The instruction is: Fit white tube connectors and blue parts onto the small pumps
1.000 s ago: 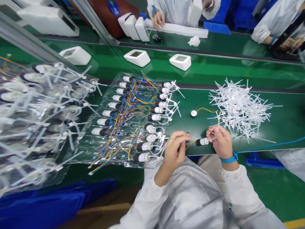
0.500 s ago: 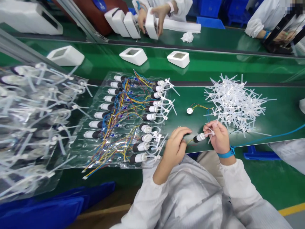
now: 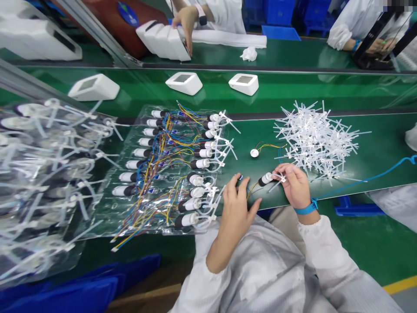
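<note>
My right hand (image 3: 296, 184) pinches a white tube fitting (image 3: 282, 178) with thin clear tubes. Joined to it on the left is a small white cylindrical pump (image 3: 266, 178) with a black band and yellow wires. My left hand (image 3: 237, 200) has its fingers spread over the table, left of that pump. At its fingertips is a small dark blue part (image 3: 240, 177), partly hidden. Beyond the hands lies a round white part (image 3: 254, 153) with thin coloured wires. Right of it is a heap of white tube fittings (image 3: 317, 139).
A clear plastic tray (image 3: 107, 213) holds rows of wired pumps on the left. More tubed pumps in clear plastic (image 3: 42, 174) are at far left. White device housings (image 3: 184, 83) stand on the green strip behind. Two other people work across the bench, one hand (image 3: 185, 24) touching housings.
My left hand has lowered slightly and its fingers have spread, uncovering the small dark blue part. My right hand keeps its pinch on the fitting. A co-worker's housing has joined the row.
</note>
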`<state>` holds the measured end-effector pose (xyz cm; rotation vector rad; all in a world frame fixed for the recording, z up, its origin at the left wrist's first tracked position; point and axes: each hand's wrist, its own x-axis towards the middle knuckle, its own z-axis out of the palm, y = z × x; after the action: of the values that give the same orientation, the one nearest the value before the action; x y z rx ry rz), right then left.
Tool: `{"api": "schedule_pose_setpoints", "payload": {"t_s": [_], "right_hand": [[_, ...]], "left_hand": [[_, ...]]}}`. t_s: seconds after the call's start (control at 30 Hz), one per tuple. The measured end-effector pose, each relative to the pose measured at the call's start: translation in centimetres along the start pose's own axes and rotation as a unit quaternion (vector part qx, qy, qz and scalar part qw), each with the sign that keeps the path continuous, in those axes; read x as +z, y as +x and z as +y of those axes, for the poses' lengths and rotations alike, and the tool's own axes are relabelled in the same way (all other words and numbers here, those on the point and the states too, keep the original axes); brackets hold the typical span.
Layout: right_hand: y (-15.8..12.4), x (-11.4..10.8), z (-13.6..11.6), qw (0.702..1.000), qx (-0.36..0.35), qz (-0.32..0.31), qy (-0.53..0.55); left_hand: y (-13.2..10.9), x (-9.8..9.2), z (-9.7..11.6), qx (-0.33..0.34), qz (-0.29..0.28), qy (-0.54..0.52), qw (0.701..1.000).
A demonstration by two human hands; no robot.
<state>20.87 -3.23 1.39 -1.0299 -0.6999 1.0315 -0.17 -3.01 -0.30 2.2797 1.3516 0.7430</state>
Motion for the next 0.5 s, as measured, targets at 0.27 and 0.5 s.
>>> {"api": "schedule_pose_setpoints", "payload": {"t_s": [0.27,0.5], "right_hand": [[-0.80,-0.09,-0.76,0.999,-0.041,-0.015,0.008],[-0.80,-0.36,-0.88,0.997,-0.050,-0.016,0.049]], "left_hand": [[0.30,-0.32,-0.35,0.055,-0.023,-0.072,0.996],[0.67,0.00,-0.43,0.056,-0.042,-0.118,0.991]]}}
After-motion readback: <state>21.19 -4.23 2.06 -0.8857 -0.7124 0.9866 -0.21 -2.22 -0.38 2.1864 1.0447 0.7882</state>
